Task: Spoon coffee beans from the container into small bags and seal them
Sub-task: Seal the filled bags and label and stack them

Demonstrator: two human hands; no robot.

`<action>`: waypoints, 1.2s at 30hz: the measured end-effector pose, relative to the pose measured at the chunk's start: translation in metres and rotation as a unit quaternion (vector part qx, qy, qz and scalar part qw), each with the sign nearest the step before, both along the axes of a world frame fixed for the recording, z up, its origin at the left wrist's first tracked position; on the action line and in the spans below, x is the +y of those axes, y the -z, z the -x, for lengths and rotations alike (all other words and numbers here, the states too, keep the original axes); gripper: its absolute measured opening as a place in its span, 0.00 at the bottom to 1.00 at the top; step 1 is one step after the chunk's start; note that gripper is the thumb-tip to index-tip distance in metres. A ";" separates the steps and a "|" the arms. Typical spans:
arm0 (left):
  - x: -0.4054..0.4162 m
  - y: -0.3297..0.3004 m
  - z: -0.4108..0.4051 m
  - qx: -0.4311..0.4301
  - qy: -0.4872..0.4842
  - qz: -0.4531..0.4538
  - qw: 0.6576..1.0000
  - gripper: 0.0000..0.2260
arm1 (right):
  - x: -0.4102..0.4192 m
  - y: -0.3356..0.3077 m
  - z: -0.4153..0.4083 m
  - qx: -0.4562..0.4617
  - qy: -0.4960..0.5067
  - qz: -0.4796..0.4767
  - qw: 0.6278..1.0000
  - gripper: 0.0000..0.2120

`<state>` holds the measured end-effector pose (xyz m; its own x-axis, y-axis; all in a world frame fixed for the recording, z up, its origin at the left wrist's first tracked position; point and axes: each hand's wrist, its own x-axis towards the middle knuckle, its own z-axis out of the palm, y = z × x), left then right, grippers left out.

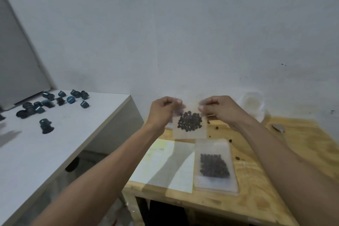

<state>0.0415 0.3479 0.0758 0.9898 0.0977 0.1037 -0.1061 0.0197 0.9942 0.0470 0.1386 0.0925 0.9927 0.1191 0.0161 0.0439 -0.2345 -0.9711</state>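
Observation:
A small clear bag (189, 128) with dark coffee beans in it hangs upright above the wooden table (260, 185). My left hand (162, 111) pinches its top left corner and my right hand (218, 109) pinches its top right corner. A second clear bag (215, 167) holding beans lies flat on the table below it. The clear plastic container (254, 105) stands at the back by the wall, to the right of my right hand. A metal spoon (278, 127) lies on the table near the container.
A few loose beans (230, 140) lie scattered on the wood. A white sheet of paper (165, 165) lies left of the flat bag. A white table (55, 134) at the left carries several dark blue capsules (45, 125).

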 end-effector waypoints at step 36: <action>0.104 0.030 0.022 -0.001 -0.163 0.035 0.986 0.06 | 0.135 0.069 0.020 0.016 -0.105 0.372 0.922 0.20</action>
